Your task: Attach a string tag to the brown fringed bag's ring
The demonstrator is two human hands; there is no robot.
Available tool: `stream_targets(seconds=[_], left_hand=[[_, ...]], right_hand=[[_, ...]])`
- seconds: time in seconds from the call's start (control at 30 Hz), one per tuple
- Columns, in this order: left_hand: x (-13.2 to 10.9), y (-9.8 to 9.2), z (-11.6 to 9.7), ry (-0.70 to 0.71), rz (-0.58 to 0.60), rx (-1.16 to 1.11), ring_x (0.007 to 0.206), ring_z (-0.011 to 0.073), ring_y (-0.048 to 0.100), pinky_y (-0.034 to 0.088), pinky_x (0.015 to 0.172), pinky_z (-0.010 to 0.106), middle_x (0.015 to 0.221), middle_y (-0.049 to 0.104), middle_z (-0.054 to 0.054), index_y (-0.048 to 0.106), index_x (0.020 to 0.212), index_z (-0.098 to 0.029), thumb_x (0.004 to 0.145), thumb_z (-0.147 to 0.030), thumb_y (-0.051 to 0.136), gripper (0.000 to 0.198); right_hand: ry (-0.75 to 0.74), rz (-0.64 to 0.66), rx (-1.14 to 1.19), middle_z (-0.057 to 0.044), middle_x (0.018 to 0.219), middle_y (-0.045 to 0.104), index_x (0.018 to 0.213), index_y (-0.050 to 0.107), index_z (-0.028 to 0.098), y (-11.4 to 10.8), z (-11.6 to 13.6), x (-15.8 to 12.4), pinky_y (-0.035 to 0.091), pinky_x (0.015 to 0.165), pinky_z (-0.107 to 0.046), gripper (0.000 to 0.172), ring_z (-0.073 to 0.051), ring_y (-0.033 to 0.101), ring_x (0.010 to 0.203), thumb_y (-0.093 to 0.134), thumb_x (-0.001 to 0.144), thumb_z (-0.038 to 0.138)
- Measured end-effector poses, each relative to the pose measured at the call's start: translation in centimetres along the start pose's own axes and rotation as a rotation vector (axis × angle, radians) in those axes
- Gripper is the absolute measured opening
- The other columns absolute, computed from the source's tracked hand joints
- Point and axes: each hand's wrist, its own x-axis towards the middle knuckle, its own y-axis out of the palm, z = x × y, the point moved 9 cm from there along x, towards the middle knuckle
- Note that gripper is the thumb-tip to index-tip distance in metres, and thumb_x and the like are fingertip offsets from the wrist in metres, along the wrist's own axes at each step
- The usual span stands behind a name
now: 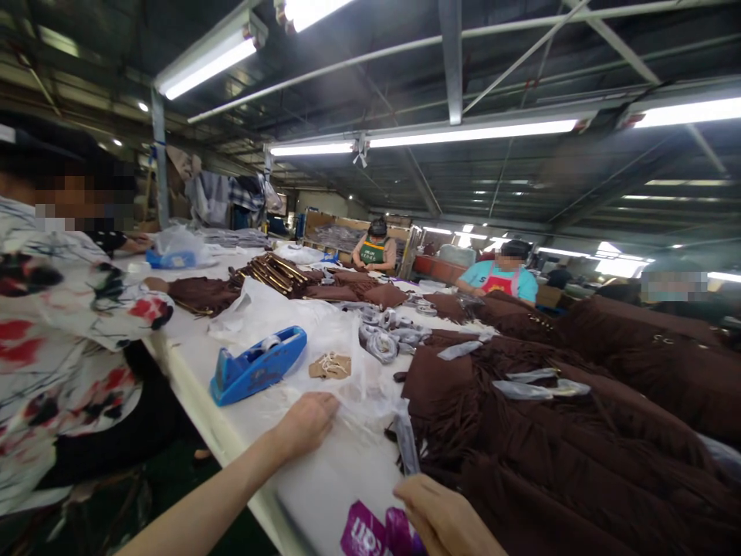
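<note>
My left hand point(306, 423) is at the near edge of a thin white plastic bag point(341, 324), its fingers bent and closed on the film. On the bag lie brown cardboard tags point(329, 366) with white string. My right hand point(443, 513) is low in the view, fingers curled and pressed together; whatever they hold is hidden. Right beside it is a purple packet point(363, 528) with white lettering, partly behind the fingers. A blue tape dispenser point(258, 364) stands left of the bag. Fringed dark brown cloth point(549, 440) is heaped right of both hands.
Grey rolled strips point(382, 342) lie mid-table point(231, 432). Clear plastic strips point(541, 384) rest on the brown cloth. Farther back is a stack of brown pieces with gold-coloured edges point(275, 274). A person in a floral top point(75, 332) is close on the left; several others work beyond.
</note>
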Motion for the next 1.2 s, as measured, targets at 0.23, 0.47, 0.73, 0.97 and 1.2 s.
stream_targets(seconds=[0.23, 0.47, 0.73, 0.97, 1.2], left_hand=[[0.7, 2.7, 0.9, -0.012, 0.000, -0.108, 0.105, 0.0217, 0.061, 0.043, 0.097, 0.032, 0.113, 0.068, 0.005, 0.059, 0.114, -0.022, 0.092, -0.015, 0.046, 0.026], [1.0, 3.8, 2.0, -0.045, -0.003, -0.172, 0.100, 0.0229, 0.066, 0.046, 0.092, 0.033, 0.107, 0.072, 0.005, 0.061, 0.112, -0.022, 0.096, -0.021, 0.045, 0.023], [1.3, 3.7, 2.2, -0.040, -0.011, -0.217, 0.097, 0.0236, 0.067, 0.048, 0.089, 0.032, 0.101, 0.073, 0.006, 0.065, 0.110, -0.021, 0.094, -0.019, 0.049, 0.022], [1.1, 3.1, 2.0, -0.025, -0.026, -0.228, 0.095, 0.0226, 0.067, 0.048, 0.089, 0.031, 0.098, 0.073, 0.006, 0.065, 0.109, -0.020, 0.093, -0.017, 0.048, 0.023], [0.6, 3.2, 1.6, 0.039, -0.031, -0.223, 0.105, 0.0255, 0.063, 0.044, 0.097, 0.037, 0.113, 0.070, 0.007, 0.060, 0.122, -0.021, 0.088, -0.020, 0.058, 0.034]], right_hand=[[0.250, -0.002, -0.224, -0.008, 0.095, 0.067, 0.093, 0.063, 0.017, 1.7, -4.8, 4.1, 0.052, 0.080, -0.030, 0.026, -0.022, 0.068, 0.089, 0.048, 0.083, -0.002], [0.142, -0.025, -0.423, -0.003, 0.085, 0.066, 0.082, 0.059, 0.021, 2.4, -4.8, 3.3, 0.048, 0.065, -0.025, 0.020, -0.019, 0.067, 0.078, 0.050, 0.087, 0.004], [0.154, 0.070, -0.493, 0.000, 0.078, 0.067, 0.083, 0.060, 0.023, 1.5, -3.5, 4.1, 0.036, 0.055, -0.026, 0.021, -0.017, 0.066, 0.067, 0.048, 0.089, 0.007], [0.419, 0.204, -0.176, -0.003, 0.078, 0.073, 0.079, 0.063, 0.020, 1.1, -4.7, 4.0, 0.039, 0.063, -0.023, 0.019, -0.018, 0.068, 0.074, 0.052, 0.092, 0.013], [0.466, 0.174, -0.233, -0.003, 0.075, 0.073, 0.082, 0.063, 0.020, 1.3, -4.2, 4.7, 0.038, 0.059, -0.024, 0.014, -0.019, 0.069, 0.072, 0.054, 0.090, 0.014]])
